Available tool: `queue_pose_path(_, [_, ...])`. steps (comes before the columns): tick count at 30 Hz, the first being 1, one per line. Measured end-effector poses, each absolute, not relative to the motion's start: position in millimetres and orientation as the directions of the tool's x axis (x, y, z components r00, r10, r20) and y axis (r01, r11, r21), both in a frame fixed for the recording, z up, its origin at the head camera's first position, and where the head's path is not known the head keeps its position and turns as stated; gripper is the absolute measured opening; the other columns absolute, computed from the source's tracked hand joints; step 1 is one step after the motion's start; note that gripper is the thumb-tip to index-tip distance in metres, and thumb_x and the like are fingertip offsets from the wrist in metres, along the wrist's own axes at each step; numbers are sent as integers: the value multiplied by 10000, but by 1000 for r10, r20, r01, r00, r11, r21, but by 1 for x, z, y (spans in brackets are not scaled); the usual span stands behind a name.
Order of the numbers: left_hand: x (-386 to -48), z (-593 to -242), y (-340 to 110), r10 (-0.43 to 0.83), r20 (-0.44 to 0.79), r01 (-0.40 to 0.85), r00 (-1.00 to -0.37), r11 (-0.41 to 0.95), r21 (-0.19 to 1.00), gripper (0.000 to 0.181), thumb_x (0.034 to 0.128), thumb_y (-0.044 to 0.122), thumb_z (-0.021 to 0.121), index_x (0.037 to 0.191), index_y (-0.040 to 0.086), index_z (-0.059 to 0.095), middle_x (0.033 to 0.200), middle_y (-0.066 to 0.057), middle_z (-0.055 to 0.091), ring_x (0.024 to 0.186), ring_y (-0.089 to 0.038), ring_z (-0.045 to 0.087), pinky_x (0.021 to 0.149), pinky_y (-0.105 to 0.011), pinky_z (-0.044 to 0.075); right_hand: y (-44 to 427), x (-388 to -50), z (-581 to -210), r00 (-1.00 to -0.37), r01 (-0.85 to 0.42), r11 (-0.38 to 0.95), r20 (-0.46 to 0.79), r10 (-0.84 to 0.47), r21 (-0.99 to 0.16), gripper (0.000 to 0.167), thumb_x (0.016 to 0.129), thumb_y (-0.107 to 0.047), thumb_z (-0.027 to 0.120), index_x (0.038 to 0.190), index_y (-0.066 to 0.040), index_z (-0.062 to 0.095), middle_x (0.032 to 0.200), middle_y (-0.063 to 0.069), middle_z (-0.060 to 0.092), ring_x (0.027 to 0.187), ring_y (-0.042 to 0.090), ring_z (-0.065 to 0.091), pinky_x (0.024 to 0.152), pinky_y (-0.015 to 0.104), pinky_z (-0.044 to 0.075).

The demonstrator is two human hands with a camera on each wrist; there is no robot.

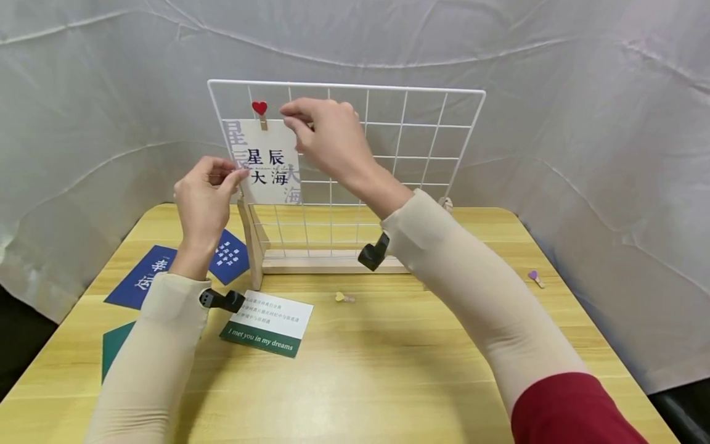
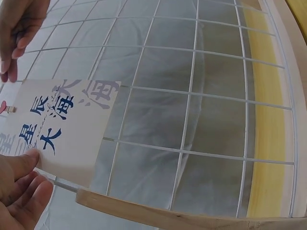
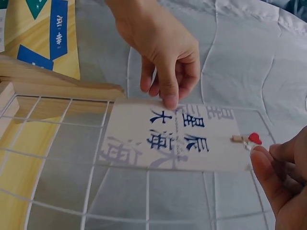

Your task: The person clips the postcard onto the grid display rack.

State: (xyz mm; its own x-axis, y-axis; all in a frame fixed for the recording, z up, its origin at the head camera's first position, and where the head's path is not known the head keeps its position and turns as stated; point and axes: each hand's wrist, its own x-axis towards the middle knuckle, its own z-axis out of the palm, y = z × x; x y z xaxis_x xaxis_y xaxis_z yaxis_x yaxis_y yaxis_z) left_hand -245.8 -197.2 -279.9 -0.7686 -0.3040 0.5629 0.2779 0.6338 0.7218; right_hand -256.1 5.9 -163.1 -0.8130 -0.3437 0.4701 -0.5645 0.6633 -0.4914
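A white card (image 1: 277, 135) with dark blue and pale lilac characters hangs against the upper left of a white wire grid (image 1: 410, 124). A wooden clothespin with a red heart (image 1: 259, 108) sits on the card's top edge. My left hand (image 1: 202, 191) pinches the card's left edge, its thumb lying on the printed face in the left wrist view. Just right of the clothespin, my right hand (image 1: 333, 132) is raised with thumb and fingertips close together. It appears apart from both pin and card, with nothing visible between its fingers.
Wooden feet (image 1: 252, 246) hold the grid upright on the table. Blue cards (image 1: 138, 277), a green card (image 1: 116, 345) and a white-and-green card (image 1: 269, 324) lie at left. A yellow-heart clothespin (image 1: 341, 297) lies in front; a purple-heart clothespin (image 1: 535, 277) lies at right.
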Motion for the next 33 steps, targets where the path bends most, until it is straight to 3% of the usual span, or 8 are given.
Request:
queue_pose_path(14, [-227,-279,-206,-284,541,290,-792,605,741,389,889,396,692,1077,56,676,985,-83,697,801,-78,612,698,-153,474,42,-251,-187,-783,-614,584,504,-365,-531,233,985,-251,614,1168,-149,714,1025,-41,726,665,0,639,625,177,495])
queue_pose_path(21, [-220,-283,-209,-171,515,295,-840,653,698,350,904,351,698,1096,60,673,1004,-85,690,906,-182,654,731,-162,476,60,-247,-205,-788,-613,549,493,-369,-569,218,978,-241,628,1144,-134,719,883,-44,718,666,72,648,558,249,485])
queue_pose_path(28, [-211,-289,-213,-67,434,284,-898,667,689,345,915,309,699,1147,59,649,1076,-132,676,1020,-294,638,853,-409,512,76,-245,-224,-808,-589,512,447,-384,-625,233,970,-221,640,1161,-105,708,1010,0,726,734,80,669,657,250,533])
queue_pose_path(33, [-206,-296,-217,-4,373,277,-928,663,696,361,918,311,694,1185,76,637,1114,-139,653,1089,-348,613,899,-514,500,86,-242,-238,-806,-592,527,438,-398,-610,235,974,-232,635,1160,-110,709,970,-10,719,769,108,662,655,275,518])
